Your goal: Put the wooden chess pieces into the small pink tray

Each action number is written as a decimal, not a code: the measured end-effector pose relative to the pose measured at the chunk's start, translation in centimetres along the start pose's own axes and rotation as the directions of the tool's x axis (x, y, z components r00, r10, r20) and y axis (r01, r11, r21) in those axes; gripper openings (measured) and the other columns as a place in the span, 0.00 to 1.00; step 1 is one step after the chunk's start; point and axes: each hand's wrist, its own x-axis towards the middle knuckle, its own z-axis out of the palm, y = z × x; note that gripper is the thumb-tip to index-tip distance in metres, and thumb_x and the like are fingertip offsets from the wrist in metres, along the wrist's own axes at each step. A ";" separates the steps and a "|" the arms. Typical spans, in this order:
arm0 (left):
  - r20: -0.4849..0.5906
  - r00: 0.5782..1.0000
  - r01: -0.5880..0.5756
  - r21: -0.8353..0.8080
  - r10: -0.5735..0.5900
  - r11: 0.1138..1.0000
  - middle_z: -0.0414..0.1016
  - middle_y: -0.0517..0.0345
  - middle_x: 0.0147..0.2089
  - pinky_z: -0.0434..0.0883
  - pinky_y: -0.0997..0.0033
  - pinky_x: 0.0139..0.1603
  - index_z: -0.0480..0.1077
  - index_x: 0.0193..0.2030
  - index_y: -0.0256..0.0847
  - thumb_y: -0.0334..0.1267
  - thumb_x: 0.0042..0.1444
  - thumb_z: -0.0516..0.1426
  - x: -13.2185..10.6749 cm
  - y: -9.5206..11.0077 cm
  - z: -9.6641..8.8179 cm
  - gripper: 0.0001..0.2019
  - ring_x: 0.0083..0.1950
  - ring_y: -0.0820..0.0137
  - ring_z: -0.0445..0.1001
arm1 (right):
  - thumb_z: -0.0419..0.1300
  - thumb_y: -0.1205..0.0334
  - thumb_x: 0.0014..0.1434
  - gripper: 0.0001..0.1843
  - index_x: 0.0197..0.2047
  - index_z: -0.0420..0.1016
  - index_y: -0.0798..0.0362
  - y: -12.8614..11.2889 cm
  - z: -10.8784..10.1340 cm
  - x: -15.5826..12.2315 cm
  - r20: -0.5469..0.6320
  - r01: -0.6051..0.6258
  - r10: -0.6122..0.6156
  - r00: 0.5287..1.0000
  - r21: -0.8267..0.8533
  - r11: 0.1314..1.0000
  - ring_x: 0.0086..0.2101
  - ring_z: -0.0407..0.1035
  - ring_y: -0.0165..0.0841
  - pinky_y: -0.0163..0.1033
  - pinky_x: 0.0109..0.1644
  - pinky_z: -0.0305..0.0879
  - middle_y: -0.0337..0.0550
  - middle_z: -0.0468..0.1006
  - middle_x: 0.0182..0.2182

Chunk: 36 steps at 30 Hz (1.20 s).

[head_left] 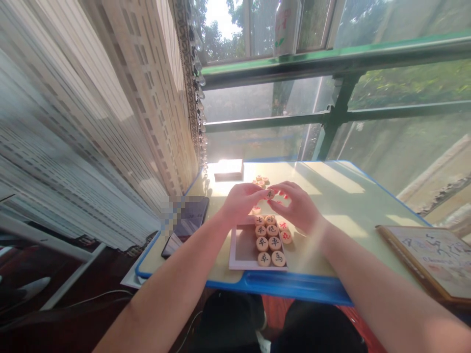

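A round wooden Chinese chess piece point(270, 194) with a dark character is held up between my two hands. My left hand point(241, 200) has its thumb and fingers closed at the piece's left side. From the right, the thumb and index finger of my right hand point(300, 205) pinch it too. Below them a shallow box point(245, 245) holds two columns of dark-lettered pieces point(274, 243) along its right side; its left part is bare. Red-lettered pieces point(286, 237) lie beside the box's right edge. More pieces point(261, 182) sit behind my hands, partly hidden by them.
The pale table point(324, 196) has a blue edge. A white box point(228, 169) stands at the back left and a dark phone point(187, 220) at the left. A framed board point(430, 260) lies at the right. A curtain point(147, 98) hangs at the left, before a window.
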 end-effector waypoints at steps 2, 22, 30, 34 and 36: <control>-0.012 1.000 0.028 -0.004 -0.028 1.000 0.77 0.54 0.31 0.68 0.73 0.32 0.77 0.33 0.36 0.48 0.48 0.60 0.0 0.0 -0.1 0.15 0.32 0.73 0.71 | 0.60 0.63 0.51 0.15 0.44 0.73 0.49 0.0 -0.1 0.0 -0.006 -0.048 0.048 0.999 0.032 0.998 0.37 0.69 0.35 0.41 0.38 0.67 0.43 0.75 0.34; 0.040 0.997 0.060 -0.004 -0.060 0.998 0.73 0.57 0.26 0.65 0.75 0.28 0.77 0.33 0.36 0.45 0.49 0.59 0.1 0.0 -0.3 0.13 0.27 0.77 0.66 | 0.61 0.55 0.52 0.15 0.43 0.75 0.50 -0.8 -0.3 -0.1 0.033 -0.164 0.161 0.986 0.141 0.976 0.25 0.65 0.29 0.37 0.30 0.66 0.38 0.74 0.26; 0.062 0.995 0.085 -0.075 -0.080 0.994 0.73 0.57 0.30 0.65 0.75 0.28 0.75 0.41 0.39 0.42 0.47 0.60 0.3 0.1 -0.4 0.14 0.27 0.77 0.66 | 0.62 0.56 0.51 0.13 0.40 0.76 0.50 -1.2 -0.9 0.1 0.024 -0.195 0.194 0.981 0.133 0.972 0.24 0.64 0.28 0.36 0.29 0.65 0.36 0.71 0.23; 0.071 0.995 0.075 -0.088 -0.068 0.993 0.74 0.55 0.32 0.66 0.75 0.29 0.76 0.41 0.40 0.43 0.49 0.60 0.2 0.5 -0.5 0.14 0.28 0.77 0.67 | 0.61 0.54 0.51 0.13 0.38 0.76 0.50 -1.1 -1.4 0.4 -0.026 -0.222 0.229 0.973 0.152 0.963 0.25 0.65 0.28 0.37 0.30 0.66 0.36 0.70 0.23; 0.078 0.995 0.069 -0.086 -0.062 0.994 0.74 0.55 0.33 0.66 0.74 0.29 0.75 0.42 0.39 0.43 0.49 0.60 0.1 0.5 -0.5 0.15 0.28 0.77 0.68 | 0.62 0.53 0.50 0.13 0.38 0.76 0.50 -1.0 -1.5 0.4 -0.036 -0.226 0.234 0.972 0.156 0.962 0.25 0.66 0.29 0.37 0.30 0.66 0.37 0.70 0.23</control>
